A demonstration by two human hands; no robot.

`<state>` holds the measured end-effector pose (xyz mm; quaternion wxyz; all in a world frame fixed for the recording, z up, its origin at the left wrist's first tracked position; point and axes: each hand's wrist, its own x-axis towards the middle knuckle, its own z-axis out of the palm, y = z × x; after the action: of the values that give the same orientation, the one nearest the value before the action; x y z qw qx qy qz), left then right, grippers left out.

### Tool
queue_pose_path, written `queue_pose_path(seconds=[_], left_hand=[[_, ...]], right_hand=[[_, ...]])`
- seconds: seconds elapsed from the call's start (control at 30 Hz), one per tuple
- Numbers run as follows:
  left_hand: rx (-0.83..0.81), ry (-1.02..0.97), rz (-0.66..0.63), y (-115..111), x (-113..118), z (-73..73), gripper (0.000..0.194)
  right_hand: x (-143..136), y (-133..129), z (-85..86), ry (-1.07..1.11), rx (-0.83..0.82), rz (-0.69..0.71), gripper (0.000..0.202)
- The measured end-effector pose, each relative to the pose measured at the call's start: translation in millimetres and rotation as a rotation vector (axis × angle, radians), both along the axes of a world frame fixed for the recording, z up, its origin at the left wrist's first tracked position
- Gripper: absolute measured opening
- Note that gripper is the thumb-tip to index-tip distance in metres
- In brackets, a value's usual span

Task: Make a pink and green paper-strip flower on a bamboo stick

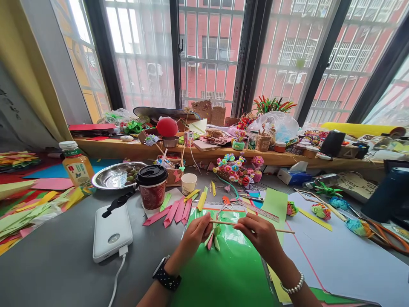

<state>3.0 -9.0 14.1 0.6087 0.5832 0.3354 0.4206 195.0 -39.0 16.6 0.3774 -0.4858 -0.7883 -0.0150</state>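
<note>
A thin wooden stick (281,231) is held level between both hands above a shiny green mat (223,277). My left hand (198,230) pinches its left end, and my right hand (257,230) is closed on its middle, with the right end sticking out past the fingers. Folded green and pink paper pieces (210,242) hang or lie just beside my left fingertips; whether the hand grips them too is unclear. Behind the hands, pink folded strips (174,212) and scissors (226,204) lie on the desk.
Left stand a white power bank (112,232) with cable, a lidded cup (151,189), a bottle (76,164) and a metal plate (107,177). A paper cup (188,184) is behind the mat. Right are white sheets (345,256) and paper flowers (359,227).
</note>
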Motion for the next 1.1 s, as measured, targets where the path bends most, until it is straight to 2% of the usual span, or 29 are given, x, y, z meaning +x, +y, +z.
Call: queue_pose_path(seconds=[0.23,0.4,0.67,1.1], left_hand=[[-0.026,-0.117,0.033,-1.4,-1.1,1.8,0.047],[-0.019,-0.113,0.022,-0.3,-2.3,0.4,0.047],[-0.086,-0.265,-0.002,-3.7,0.8,4.4,0.046],[-0.157,-0.435,-0.061,-1.7,1.7,1.7,0.042]], right_hand=[[-11.8,-3.2,-2.5,0.048,0.031,-0.033,0.040],[-12.0,-3.2,-2.9,0.049,0.037,-0.026,0.040],[-22.7,-2.6,-6.1,0.177,-0.012,-0.043,0.041],[-28.3,-3.5,-10.5,0.212,-0.019,-0.063,0.041]])
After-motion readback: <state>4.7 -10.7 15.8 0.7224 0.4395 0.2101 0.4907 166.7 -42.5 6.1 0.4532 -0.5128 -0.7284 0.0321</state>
